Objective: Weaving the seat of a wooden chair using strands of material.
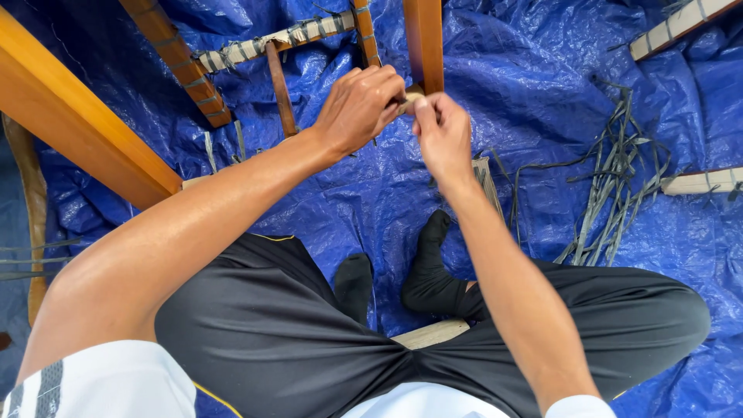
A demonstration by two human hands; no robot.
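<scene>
Covering the floor is a crumpled blue tarp (542,70), w/ a wooden chair frame (77,124) lying on it around the seated person's legs, and a loose pile of grey strips (611,178) off to the right, well apart from the hands. Left hand (360,104) is curled shut, fingers pinching at the end of an upright frame rail (424,42); right hand (441,135) is closed too, fingertips pinching the same spot, touching the left. What's pinched is too small to tell.
</scene>
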